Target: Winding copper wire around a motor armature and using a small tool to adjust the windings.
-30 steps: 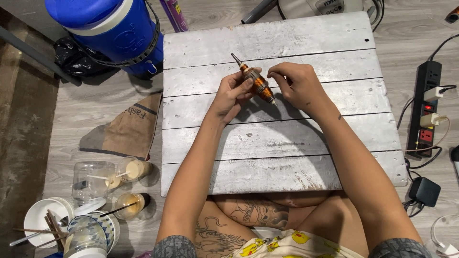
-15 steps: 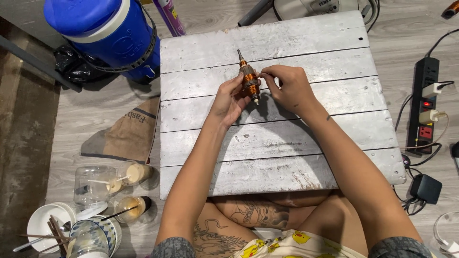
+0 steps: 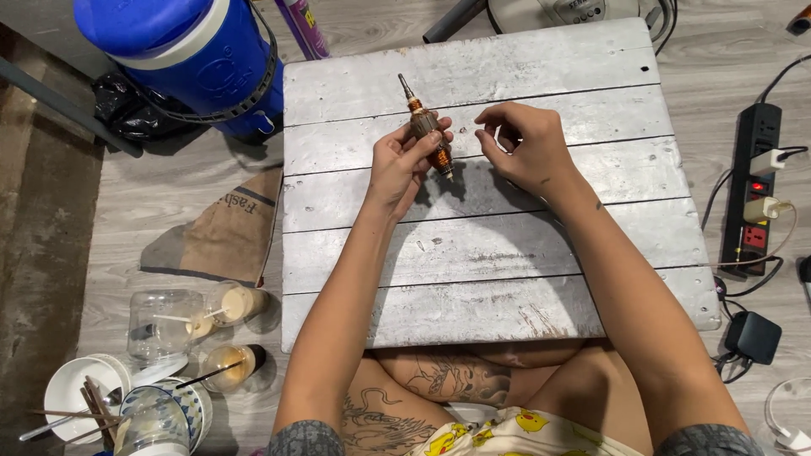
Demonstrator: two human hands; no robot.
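The whitewashed plank tabletop [image 3: 524,253] fills the centre of the view, with your crossed legs beneath its near edge. Beyond its far left corner stands a blue drinks cooler [image 3: 182,55] with a white band, and a brown paper bag [image 3: 221,238] lies flat on the floor to the left of the tabletop. A black power strip [image 3: 754,190] with plugs in it runs along the floor on the right. At lower left a cluster of clear plastic cups [image 3: 228,333] and white bowls [image 3: 80,393] with utensils sits on the floor. Your left hand [image 3: 404,165] is raised over the far middle of the tabletop, its fingers [image 3: 432,143] grasping a small motor armature [image 3: 427,128] with copper windings, held tilted with the shaft end pointing away and to the left. Your right hand [image 3: 525,148] hovers just beside it, apart from the armature, its fingers [image 3: 488,139] curled loosely inward, thumb and forefinger close together; whether they pinch anything cannot be told.
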